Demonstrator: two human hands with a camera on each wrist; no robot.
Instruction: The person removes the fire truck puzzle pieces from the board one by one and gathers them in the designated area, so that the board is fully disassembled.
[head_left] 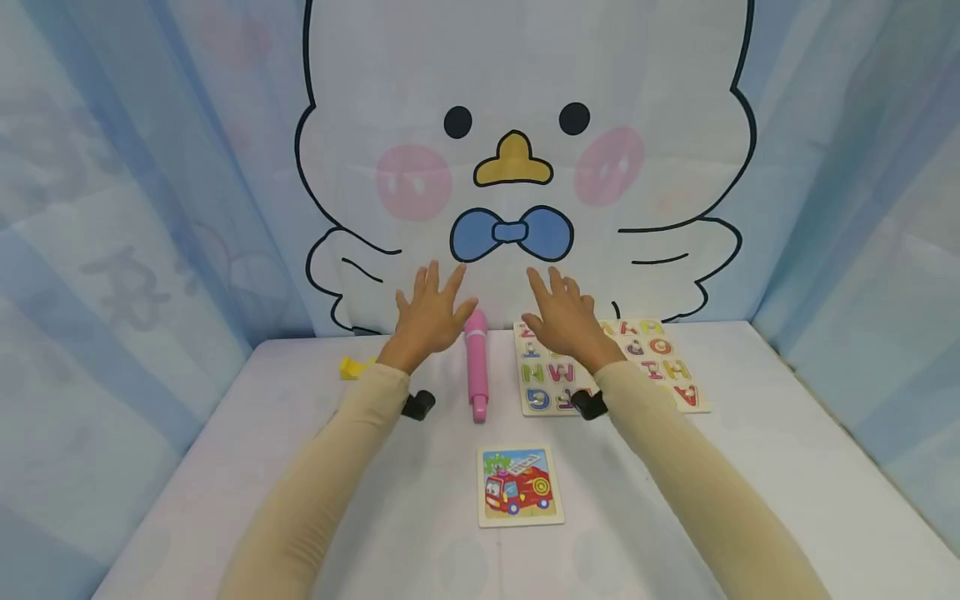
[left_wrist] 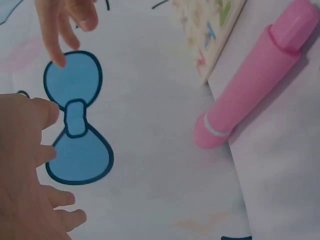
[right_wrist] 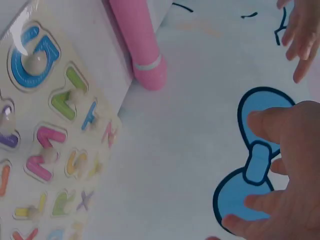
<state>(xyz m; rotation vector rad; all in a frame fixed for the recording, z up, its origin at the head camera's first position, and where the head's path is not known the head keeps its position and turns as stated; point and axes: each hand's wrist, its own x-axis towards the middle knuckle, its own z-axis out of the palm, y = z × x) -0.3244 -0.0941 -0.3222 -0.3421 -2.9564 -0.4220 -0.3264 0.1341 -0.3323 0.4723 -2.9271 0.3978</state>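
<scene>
Both hands are raised over the far part of the table with fingers spread, holding nothing. The left hand (head_left: 430,317) hovers just left of a pink, closed, stick-like object (head_left: 477,367), perhaps a folded umbrella or thick pen; its kind is unclear. Over the back left part of a wooden alphabet puzzle board (head_left: 542,392) is the right hand (head_left: 566,317), which hides some letters. In the left wrist view the pink stick-like object (left_wrist: 255,80) lies apart from the left hand (left_wrist: 25,165). Knobbed letters of the puzzle board (right_wrist: 42,112) show in the right wrist view, apart from the right hand (right_wrist: 295,175).
A small square fire-engine picture puzzle (head_left: 521,487) lies near the table's middle front. A yellow object (head_left: 356,367), partly hidden by the left arm, sits at the left. Behind the table (head_left: 780,467) hangs a cloth backdrop (head_left: 525,67) with a cartoon bird; curtains flank both sides.
</scene>
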